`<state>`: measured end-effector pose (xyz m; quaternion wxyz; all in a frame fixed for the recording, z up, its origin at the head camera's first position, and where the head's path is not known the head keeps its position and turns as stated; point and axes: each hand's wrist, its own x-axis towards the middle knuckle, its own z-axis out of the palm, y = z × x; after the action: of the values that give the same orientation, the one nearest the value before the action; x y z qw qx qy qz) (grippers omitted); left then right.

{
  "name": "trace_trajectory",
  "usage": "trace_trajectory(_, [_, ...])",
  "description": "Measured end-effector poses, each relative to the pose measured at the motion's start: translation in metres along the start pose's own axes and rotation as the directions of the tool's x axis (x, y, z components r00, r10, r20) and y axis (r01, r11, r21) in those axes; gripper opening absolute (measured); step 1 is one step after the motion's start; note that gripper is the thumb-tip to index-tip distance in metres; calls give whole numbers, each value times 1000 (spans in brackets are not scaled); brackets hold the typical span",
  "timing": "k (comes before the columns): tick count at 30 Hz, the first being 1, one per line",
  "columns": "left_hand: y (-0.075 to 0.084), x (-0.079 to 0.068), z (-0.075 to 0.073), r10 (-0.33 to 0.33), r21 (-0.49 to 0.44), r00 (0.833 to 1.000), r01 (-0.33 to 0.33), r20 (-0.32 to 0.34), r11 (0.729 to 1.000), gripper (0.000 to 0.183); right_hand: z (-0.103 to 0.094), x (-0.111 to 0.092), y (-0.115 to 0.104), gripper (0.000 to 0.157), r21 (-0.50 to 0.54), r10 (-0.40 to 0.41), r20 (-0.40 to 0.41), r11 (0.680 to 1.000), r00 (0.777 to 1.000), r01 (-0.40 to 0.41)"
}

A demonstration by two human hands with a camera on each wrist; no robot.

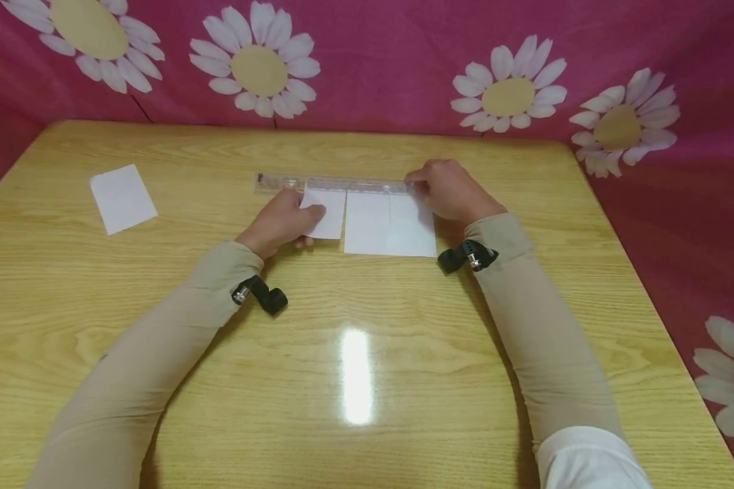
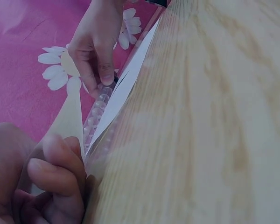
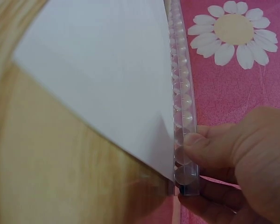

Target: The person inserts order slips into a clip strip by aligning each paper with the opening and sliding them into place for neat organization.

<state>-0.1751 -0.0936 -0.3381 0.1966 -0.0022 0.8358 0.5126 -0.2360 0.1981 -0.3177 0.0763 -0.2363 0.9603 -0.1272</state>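
Observation:
A clear plastic strip with a row of round shapes lies crosswise near the far side of the table. My right hand holds its right end between thumb and fingers, as the right wrist view also shows. Below the strip is a wide white paper with a thin line running down from its top edge; the head view does not tell a slit from a crease. My left hand pinches a smaller white paper piece, thumb on top. A narrow gap parts the two papers.
Another white paper piece lies slightly turned at the left of the wooden table. A pink flower-printed cloth rises behind the far edge. Each wrist bears a black camera mount.

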Motion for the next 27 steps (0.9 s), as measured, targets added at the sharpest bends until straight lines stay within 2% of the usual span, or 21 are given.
trace_trajectory(10, [1,-2,-1,12,-5,999,-12,38,1000,25,0,0,0,35,11,11,-1,1000,1000,-11])
trace_trajectory(15, [1,-2,-2,-1,43,999,0,33,999,27,1,1,0,35,14,14,-1,1000,1000,-13])
trace_trajectory(22, [0,-1,-3,-19,70,999,17,31,997,42,1,1,1,34,19,14,0,1000,1000,-14])
trace_trajectory(27, [-2,-1,-2,10,27,999,-11,37,1000,31,2,2,1,34,25,14,5,1000,1000,-14])
